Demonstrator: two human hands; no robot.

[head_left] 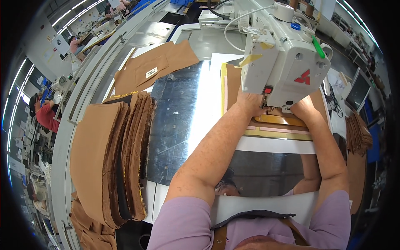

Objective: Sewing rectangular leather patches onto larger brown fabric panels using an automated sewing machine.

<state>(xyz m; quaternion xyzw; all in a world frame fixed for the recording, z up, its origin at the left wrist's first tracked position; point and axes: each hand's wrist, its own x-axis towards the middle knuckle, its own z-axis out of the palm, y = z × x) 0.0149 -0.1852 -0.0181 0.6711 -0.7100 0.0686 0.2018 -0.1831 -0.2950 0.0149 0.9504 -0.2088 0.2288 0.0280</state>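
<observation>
A white sewing machine head (287,62) stands over a brown fabric piece (233,83) lying in a flat frame with yellow edging (275,135) and pink strips. My left hand (251,103) rests at the fabric just left of the needle area, its fingers mostly hidden by the machine. On the other side, my right hand (304,107) lies low against the fabric, close to a small white label (286,110); the machine head covers most of its fingers. Between the hands, a shiny amber strip (280,121) runs across the fabric.
A thick stack of brown fabric pieces (93,158) stands at the left, beside a shiny metal plate (171,129). Behind the plate lie flat brown pieces with a labelled patch (148,68). More brown pieces (358,133) hang at the right, below a screen (358,88).
</observation>
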